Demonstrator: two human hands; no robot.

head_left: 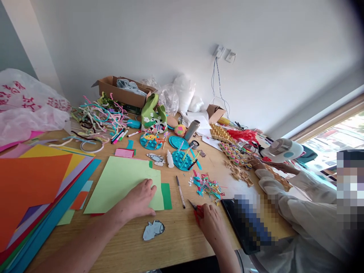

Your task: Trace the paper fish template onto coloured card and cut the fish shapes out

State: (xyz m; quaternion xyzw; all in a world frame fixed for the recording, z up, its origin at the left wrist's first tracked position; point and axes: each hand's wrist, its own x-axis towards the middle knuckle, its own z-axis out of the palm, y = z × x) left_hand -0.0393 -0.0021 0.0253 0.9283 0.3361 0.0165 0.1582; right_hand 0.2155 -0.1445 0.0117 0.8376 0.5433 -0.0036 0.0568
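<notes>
**Pixel Blocks Masked the Phone (pixel 231 218)**

The left edge cut off the paper stack (pixel 34 182) and plastic bag (pixel 28 102). The right hand (pixel 210 223) partly hid a red-handled tool (pixel 196 214), seemingly scissors.

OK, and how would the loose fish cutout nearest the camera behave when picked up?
The fish cutout looks like thin paper, so it is probably light and bends easily. Lying flat on the table, it may slide before it lifts. Its small projecting fins could crease if pinched.

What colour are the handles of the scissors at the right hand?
The scissors' handles are red, seen in the head view beneath the right hand.
</notes>
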